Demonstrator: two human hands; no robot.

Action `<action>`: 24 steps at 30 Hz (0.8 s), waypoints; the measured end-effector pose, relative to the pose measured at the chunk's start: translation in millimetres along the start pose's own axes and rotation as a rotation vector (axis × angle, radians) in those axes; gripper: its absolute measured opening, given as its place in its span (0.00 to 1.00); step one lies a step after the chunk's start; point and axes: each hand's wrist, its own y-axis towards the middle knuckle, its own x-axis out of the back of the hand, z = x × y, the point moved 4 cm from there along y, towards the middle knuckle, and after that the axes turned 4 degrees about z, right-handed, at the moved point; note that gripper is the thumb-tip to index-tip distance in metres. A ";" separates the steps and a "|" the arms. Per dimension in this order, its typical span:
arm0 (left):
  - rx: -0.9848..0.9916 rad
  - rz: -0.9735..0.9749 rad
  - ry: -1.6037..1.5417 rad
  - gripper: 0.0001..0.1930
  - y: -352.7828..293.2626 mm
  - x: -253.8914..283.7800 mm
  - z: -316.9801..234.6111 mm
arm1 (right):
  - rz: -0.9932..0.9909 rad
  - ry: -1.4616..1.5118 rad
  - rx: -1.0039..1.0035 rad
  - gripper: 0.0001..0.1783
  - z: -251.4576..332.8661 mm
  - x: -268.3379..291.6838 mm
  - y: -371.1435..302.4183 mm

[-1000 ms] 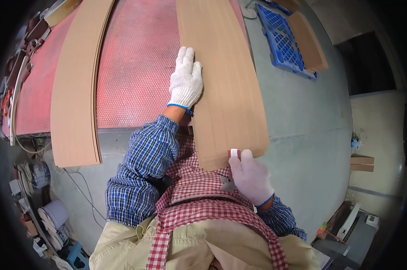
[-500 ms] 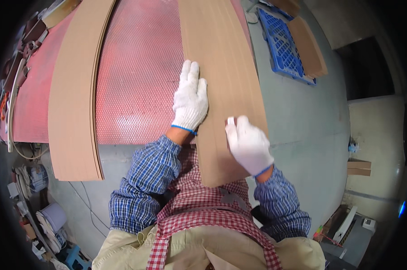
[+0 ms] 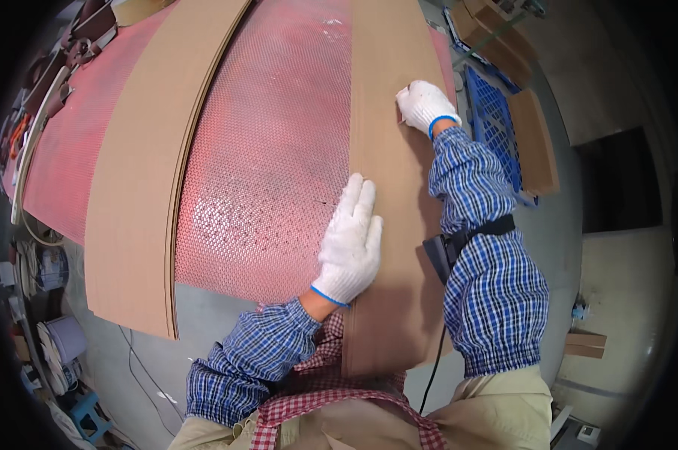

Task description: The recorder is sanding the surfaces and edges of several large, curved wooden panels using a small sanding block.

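A long light-brown wooden board [image 3: 395,247] runs away from me, its near end close to my apron. My left hand [image 3: 351,244], in a white knitted glove, lies flat along the board's left edge with fingers stretched forward. Farther up the board, near its right edge, is my gloved right hand [image 3: 427,103], closed. It pinches a small brown pad [image 3: 400,114] that looks like sandpaper; the fingers hide most of it. To the left lies a stack of similar boards [image 3: 140,180], its near end jutting past the table edge.
Red honeycomb-textured matting [image 3: 267,150] covers the table under the boards. Brown rolls and tools line the far-left edge. Right of the table stand a blue plastic pallet [image 3: 493,112] and brown boards [image 3: 534,142]. A dark device [image 3: 438,255] is strapped to my right forearm, with a cable hanging down.
My right hand has moved from the board's near part to farther up it, still closed on the brown pad. My left hand stays flat at the left edge. The whole view has shifted.
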 end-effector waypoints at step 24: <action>0.030 0.084 -0.045 0.27 13.9 8.4 31.3 | 0.162 0.198 -0.055 0.18 56.2 -12.8 -448.1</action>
